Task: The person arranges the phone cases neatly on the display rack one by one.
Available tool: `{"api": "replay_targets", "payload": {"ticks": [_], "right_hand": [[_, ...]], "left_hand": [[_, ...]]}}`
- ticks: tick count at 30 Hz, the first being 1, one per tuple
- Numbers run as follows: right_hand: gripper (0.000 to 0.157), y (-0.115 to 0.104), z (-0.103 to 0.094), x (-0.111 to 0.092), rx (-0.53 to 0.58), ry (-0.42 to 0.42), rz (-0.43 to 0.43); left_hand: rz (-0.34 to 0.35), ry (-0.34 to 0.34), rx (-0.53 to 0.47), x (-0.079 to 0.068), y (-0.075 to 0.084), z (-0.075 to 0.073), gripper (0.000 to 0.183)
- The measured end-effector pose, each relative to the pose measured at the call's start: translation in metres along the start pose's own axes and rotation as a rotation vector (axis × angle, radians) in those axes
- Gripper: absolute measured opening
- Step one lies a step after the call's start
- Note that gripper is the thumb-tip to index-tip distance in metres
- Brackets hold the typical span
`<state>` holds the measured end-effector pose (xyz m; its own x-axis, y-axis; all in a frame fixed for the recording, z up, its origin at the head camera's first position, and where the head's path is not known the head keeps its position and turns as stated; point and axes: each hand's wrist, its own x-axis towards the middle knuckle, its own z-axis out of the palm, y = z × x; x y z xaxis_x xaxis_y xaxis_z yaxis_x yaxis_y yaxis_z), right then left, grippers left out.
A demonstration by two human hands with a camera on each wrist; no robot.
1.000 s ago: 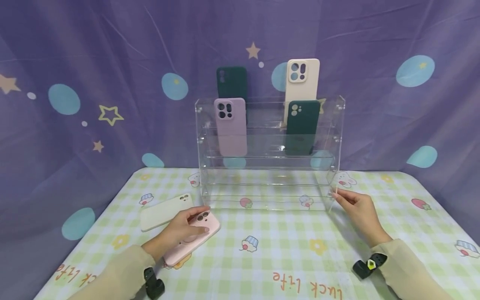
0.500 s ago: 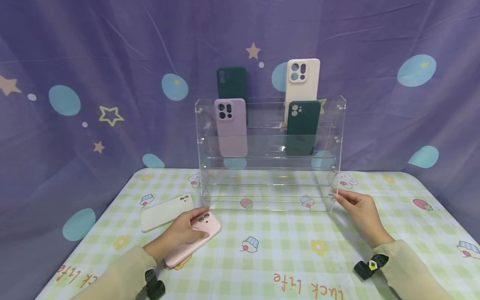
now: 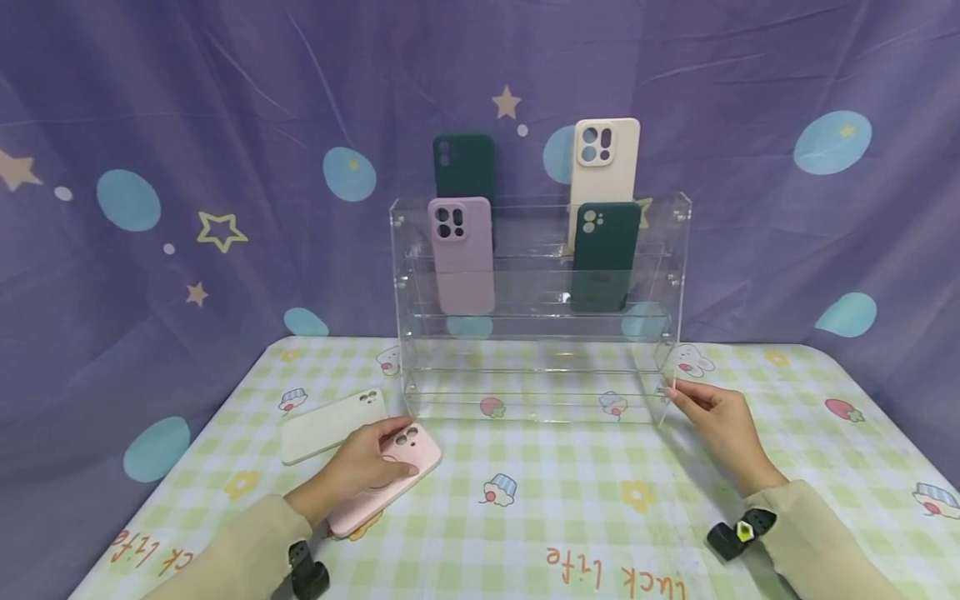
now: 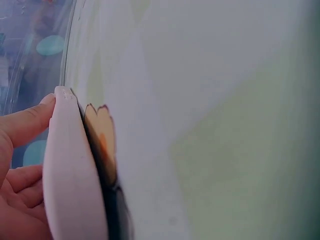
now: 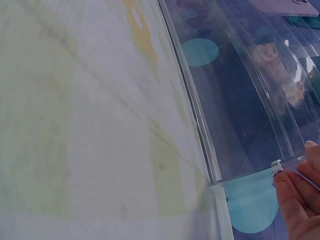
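Note:
My left hand grips a pink phone case lying on the checked cloth, thumb along its near edge and fingers toward the far one. In the left wrist view the case shows edge-on, with thumb and fingers beside it. At the front right side of a clear tiered display stand, my right hand pinches the side panel between thumb and fingers. A white phone case lies flat just behind the left hand, partly covered by it.
Upright on the stand's upper tiers are a lilac phone case, a cream one and two dark green ones, the left one behind the lilac and the right one before the cream. A purple curtain hangs behind the table.

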<state>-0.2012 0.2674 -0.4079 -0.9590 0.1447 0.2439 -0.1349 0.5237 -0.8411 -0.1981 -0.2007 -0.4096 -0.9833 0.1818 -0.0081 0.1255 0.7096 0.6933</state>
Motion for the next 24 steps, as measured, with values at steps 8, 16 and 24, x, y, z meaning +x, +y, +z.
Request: {"api": "replay_targets", "payload": {"ticks": [8,16,24], "right_hand": [[0.046,0.0033,0.0013,0.0008,0.0,0.003,-0.012],[0.047,0.0027,-0.0006,0.0,0.012,-0.003,-0.002],[0.046,0.0009,0.0001,-0.0001,0.011,-0.004,-0.003]], "left_hand": [[-0.042,0.006,0.071,-0.0007,0.0033,0.0005,0.072],[0.053,0.036,0.094,-0.0007,0.0038,0.0004,0.072],[0.151,0.062,0.047,0.0025,0.0073,-0.0085,0.054]]}}
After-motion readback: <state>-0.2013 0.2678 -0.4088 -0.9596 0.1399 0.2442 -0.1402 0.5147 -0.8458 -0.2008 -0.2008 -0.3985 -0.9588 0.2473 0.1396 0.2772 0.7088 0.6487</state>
